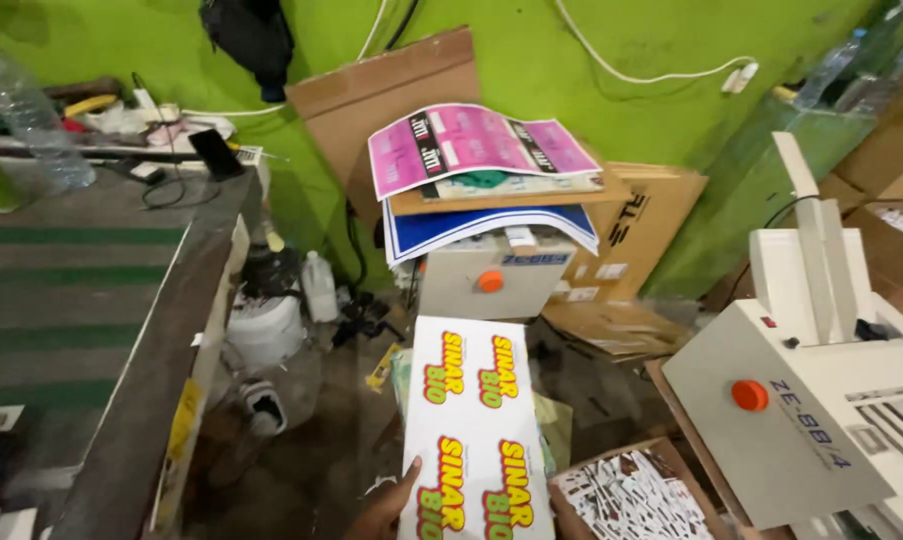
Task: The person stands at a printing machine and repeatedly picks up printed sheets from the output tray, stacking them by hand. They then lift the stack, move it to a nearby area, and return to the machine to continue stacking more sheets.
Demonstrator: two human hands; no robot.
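a person's left hand gripped the lower left edge of a white printed sheet held above the cluttered floor, near a white machine; the right hand was out of view; a flat, steady hold seemed wise to avoid creasing.

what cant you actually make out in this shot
- Left hand, head view: only thumb and part of the palm show; the bottom edge cuts off the rest.
- Right hand: out of frame.
- White printed sheet: lower end cut off by the bottom edge.
- Cream machine: right side runs past the frame edge.
- Blue sheets: mostly hidden under cardboard and the pink printed sheet.
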